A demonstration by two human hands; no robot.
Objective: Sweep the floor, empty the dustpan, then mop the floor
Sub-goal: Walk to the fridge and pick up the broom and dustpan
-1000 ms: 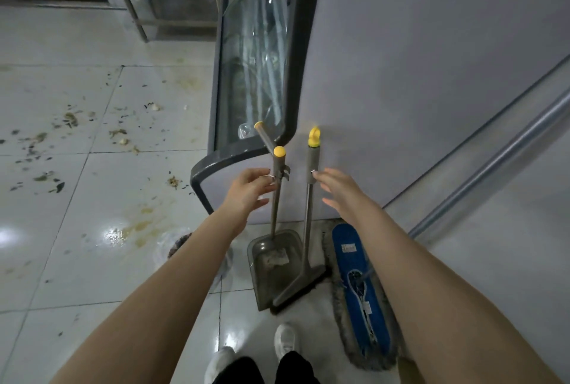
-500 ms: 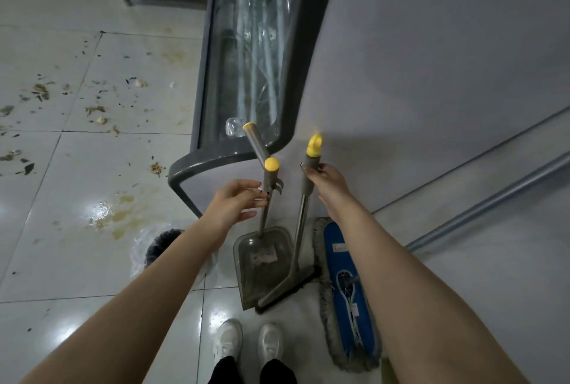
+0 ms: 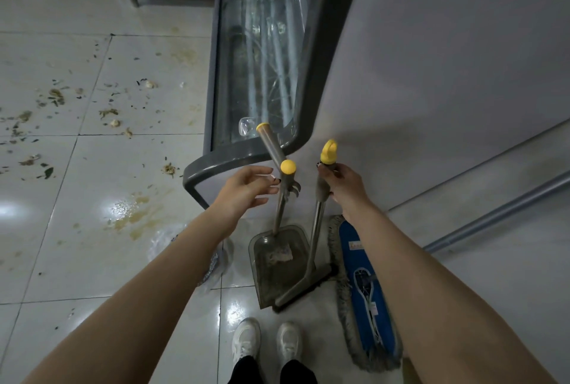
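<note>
Broom (image 3: 316, 229) is stood by the wall (image 3: 431, 75) beside the dustpan (image 3: 274, 263), brush on the floor (image 3: 61, 260), and is clamped just under its yellow cap (image 3: 328, 149) by the right hand (image 3: 342, 186); pole is judged light, stiff, smooth lower down, so that grey grip is preferred. Left hand (image 3: 246, 189) is held with fingers apart just beside the dustpan's upright handle, contact not discernible.

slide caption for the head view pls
Right hand grips the broom handle; left hand open by the dustpan handle, mop alongside.
</note>
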